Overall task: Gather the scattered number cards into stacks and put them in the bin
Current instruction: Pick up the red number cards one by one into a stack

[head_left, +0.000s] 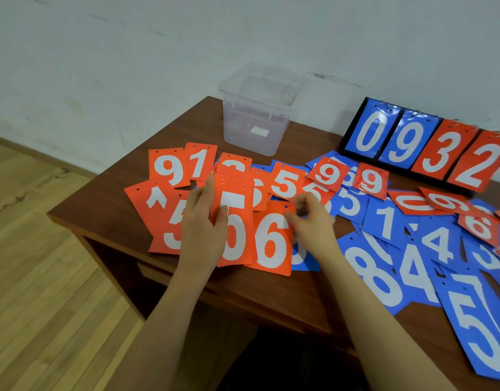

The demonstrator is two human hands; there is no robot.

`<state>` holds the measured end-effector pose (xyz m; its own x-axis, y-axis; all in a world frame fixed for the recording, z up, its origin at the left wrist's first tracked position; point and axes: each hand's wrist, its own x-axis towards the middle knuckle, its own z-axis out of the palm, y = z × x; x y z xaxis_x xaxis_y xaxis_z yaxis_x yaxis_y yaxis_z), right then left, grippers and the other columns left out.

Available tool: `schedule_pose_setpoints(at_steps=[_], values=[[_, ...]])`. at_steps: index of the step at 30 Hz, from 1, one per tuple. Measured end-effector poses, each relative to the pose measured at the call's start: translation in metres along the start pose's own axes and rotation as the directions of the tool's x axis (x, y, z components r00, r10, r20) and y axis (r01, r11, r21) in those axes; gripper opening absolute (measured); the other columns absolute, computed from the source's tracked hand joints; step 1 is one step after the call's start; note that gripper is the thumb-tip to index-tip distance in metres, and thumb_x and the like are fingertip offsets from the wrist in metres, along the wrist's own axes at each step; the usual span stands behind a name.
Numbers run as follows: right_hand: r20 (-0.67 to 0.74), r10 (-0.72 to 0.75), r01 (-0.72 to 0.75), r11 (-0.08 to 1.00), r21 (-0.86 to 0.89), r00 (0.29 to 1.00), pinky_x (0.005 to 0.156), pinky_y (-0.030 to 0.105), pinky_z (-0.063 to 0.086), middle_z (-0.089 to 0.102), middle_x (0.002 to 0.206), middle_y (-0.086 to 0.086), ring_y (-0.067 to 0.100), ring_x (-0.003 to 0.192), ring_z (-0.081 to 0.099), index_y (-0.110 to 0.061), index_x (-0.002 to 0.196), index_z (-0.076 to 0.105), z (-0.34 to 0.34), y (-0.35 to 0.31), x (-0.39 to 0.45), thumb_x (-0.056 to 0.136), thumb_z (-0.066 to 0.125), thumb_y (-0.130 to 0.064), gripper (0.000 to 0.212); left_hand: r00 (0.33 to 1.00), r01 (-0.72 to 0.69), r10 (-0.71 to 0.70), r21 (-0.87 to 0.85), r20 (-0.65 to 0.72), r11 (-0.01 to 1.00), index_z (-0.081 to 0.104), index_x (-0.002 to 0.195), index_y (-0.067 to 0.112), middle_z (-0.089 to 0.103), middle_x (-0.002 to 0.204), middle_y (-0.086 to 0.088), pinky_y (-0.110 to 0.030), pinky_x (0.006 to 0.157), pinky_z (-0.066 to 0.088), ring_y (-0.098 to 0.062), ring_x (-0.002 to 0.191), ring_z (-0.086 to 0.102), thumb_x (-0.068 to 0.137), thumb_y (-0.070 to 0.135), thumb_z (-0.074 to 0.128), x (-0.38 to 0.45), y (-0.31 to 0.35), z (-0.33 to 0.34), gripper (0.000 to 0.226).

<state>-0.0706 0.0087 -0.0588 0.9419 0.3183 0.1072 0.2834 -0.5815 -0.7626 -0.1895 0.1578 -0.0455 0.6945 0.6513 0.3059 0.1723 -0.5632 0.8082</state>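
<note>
Left hand [205,221] at centre frame, thumb pressed on a small stack of orange cards [233,198] held tilted above the tabletop [102,198]. Right hand [311,221] just to the right, fingertips pinched at the top corner of the orange 6 card [271,241], lying flat with long axis running up-down in the frame. Card directly between both hands, touching the stack's lower right edge; right hand nearer, so likely lifted leftward onto the stack. Blue cards [412,263] spread across the right of the frame. Clear bin [260,114] at upper centre, apparently empty, well beyond the stack.
</note>
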Motion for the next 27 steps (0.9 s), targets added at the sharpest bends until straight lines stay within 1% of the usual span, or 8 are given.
schedule_pose_setpoints(at_steps=[1, 3, 7, 14, 19, 21, 24, 27], values=[[-0.081, 0.02, -0.013, 0.997, 0.082, 0.997, 0.084, 0.032, 0.05, 0.053, 0.092, -0.008, 0.009, 0.089, 0.054, -0.022, 0.097, 0.048, -0.003, -0.001, -0.001, 0.089, 0.062, -0.016, 0.017, 1.0, -0.004, 0.004, -0.003, 0.002, 1.0, 0.025, 0.145, 0.023, 0.04, 0.141, -0.006, -0.032, 0.099, 0.04, -0.021, 0.129, 0.04, 0.093, 0.021, 0.052, 0.0, 0.001, 0.001, 0.058], [-0.23, 0.032, -0.001, 0.991, 0.134, 0.973, 0.067, 0.016, 0.045, 0.053, 0.097, -0.007, 0.01, 0.088, 0.054, -0.021, 0.101, 0.047, -0.013, -0.002, -0.003, 0.093, 0.056, -0.016, 0.014, 1.0, -0.018, 0.018, -0.002, 0.007, 1.0, 0.024, 0.145, 0.024, 0.04, 0.141, -0.005, -0.024, 0.094, 0.037, -0.02, 0.129, 0.04, 0.094, 0.02, 0.052, 0.0, 0.003, 0.003, 0.059], [-0.413, -0.021, 0.125, 0.966, 0.226, 0.911, 0.07, 0.023, 0.05, 0.056, 0.107, -0.009, 0.013, 0.094, 0.058, -0.023, 0.113, 0.052, -0.038, 0.001, -0.006, 0.094, 0.054, -0.016, 0.02, 0.998, -0.054, 0.055, -0.027, 0.039, 0.998, 0.023, 0.145, 0.025, 0.041, 0.14, -0.004, -0.018, 0.085, 0.034, -0.018, 0.127, 0.041, 0.094, 0.018, 0.05, 0.0, 0.009, 0.012, 0.059], [-0.323, -0.005, 0.194, 0.808, 0.556, 0.947, 0.069, 0.03, 0.059, 0.06, 0.096, -0.003, 0.011, 0.087, 0.067, -0.035, 0.095, 0.058, -0.063, -0.011, -0.009, 0.092, 0.059, -0.014, 0.021, 0.99, -0.076, 0.088, -0.11, 0.11, 0.991, 0.025, 0.145, 0.02, 0.039, 0.144, -0.007, -0.036, 0.1, 0.042, -0.02, 0.131, 0.039, 0.095, 0.019, 0.049, 0.007, 0.028, 0.037, 0.055], [-0.308, -0.041, 0.173, 0.893, 0.414, 0.95, 0.064, 0.019, 0.053, 0.056, 0.076, -0.003, -0.001, 0.072, 0.059, -0.021, 0.103, 0.058, -0.039, -0.009, -0.001, 0.091, 0.06, -0.011, 0.016, 0.979, 0.005, 0.055, -0.289, 0.198, 0.957, 0.029, 0.143, 0.026, 0.044, 0.14, 0.002, -0.016, 0.083, 0.044, -0.004, 0.112, 0.047, 0.095, 0.027, 0.047, 0.012, 0.037, 0.051, 0.051], [-0.303, -0.011, 0.141, 0.9, 0.413, 0.953, 0.068, 0.024, 0.056, 0.06, 0.084, 0.001, 0.007, 0.079, 0.062, -0.021, 0.104, 0.059, -0.029, -0.006, 0.006, 0.091, 0.06, -0.016, 0.014, 0.974, 0.018, 0.053, -0.306, 0.22, 0.952, 0.029, 0.143, 0.028, 0.046, 0.138, 0.003, -0.019, 0.08, 0.049, -0.008, 0.111, 0.051, 0.092, 0.031, 0.052, 0.013, 0.04, 0.058, 0.056], [-0.3, -0.037, 0.151, 0.918, 0.367, 0.953, 0.069, 0.012, 0.05, 0.06, 0.095, -0.006, 0.006, 0.086, 0.058, -0.021, 0.106, 0.059, -0.028, 0.0, 0.024, 0.091, 0.06, -0.021, 0.015, 0.974, 0.003, 0.056, -0.262, 0.218, 0.965, 0.026, 0.144, 0.03, 0.044, 0.139, 0.001, -0.036, 0.091, 0.051, -0.016, 0.119, 0.05, 0.089, 0.028, 0.058, 0.021, 0.042, 0.068, 0.063], [-0.341, 0.002, 0.129, 0.924, 0.36, 0.94, 0.07, 0.015, 0.048, 0.062, 0.099, -0.008, 0.004, 0.088, 0.057, -0.021, 0.103, 0.062, -0.041, 0.014, 0.054, 0.092, 0.059, -0.024, 0.012, 0.986, -0.012, 0.05, -0.232, 0.157, 0.973, 0.026, 0.144, 0.026, 0.044, 0.138, 0.0, -0.03, 0.09, 0.047, -0.016, 0.12, 0.048, 0.092, 0.026, 0.055, 0.039, 0.044, 0.079, 0.06]])
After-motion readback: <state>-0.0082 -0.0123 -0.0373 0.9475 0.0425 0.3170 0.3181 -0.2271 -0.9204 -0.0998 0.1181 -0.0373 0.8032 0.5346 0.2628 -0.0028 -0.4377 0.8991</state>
